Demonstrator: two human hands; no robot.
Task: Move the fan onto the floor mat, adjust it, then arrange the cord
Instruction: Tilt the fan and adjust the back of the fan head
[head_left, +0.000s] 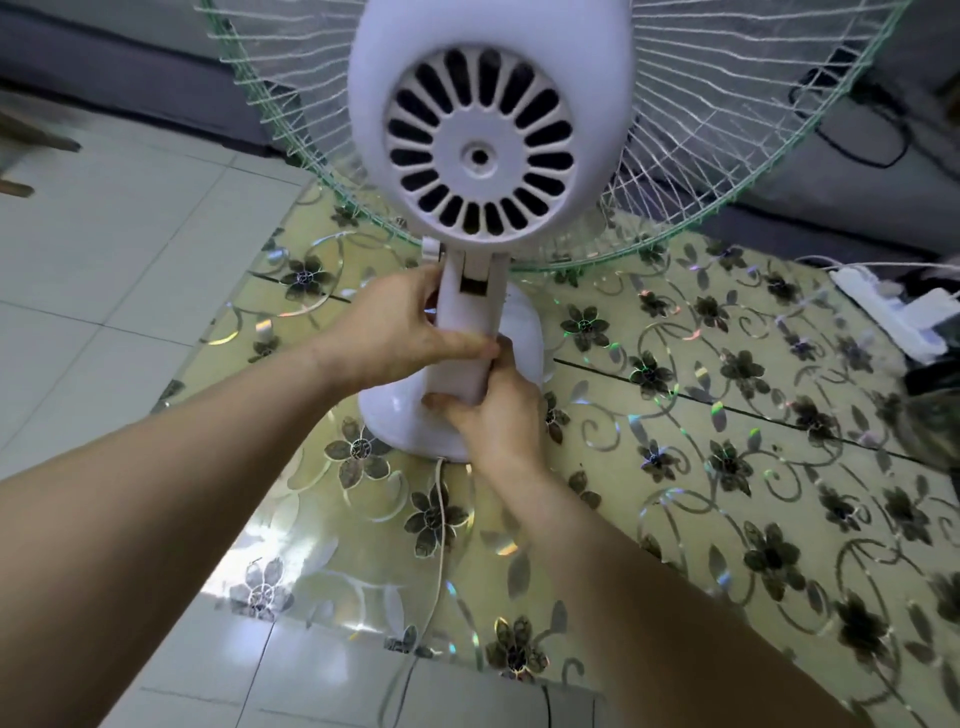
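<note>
A white table fan (480, 140) with a green-rimmed wire cage stands upright on the flowered, shiny floor mat (727, 467), its vented motor housing facing me. My left hand (395, 332) wraps the fan's neck from the left. Lower down, my right hand (498, 415) grips the same neck just above the round base. The fan's white cord (439, 545) leaves the back of the base and trails toward me across the mat, between my forearms.
White floor tiles (104, 270) lie left of the mat and in front of it. A white power strip (883, 306) with plugged cables sits at the mat's right edge. A dark sofa base (130, 67) runs along the back, with black cables at the upper right.
</note>
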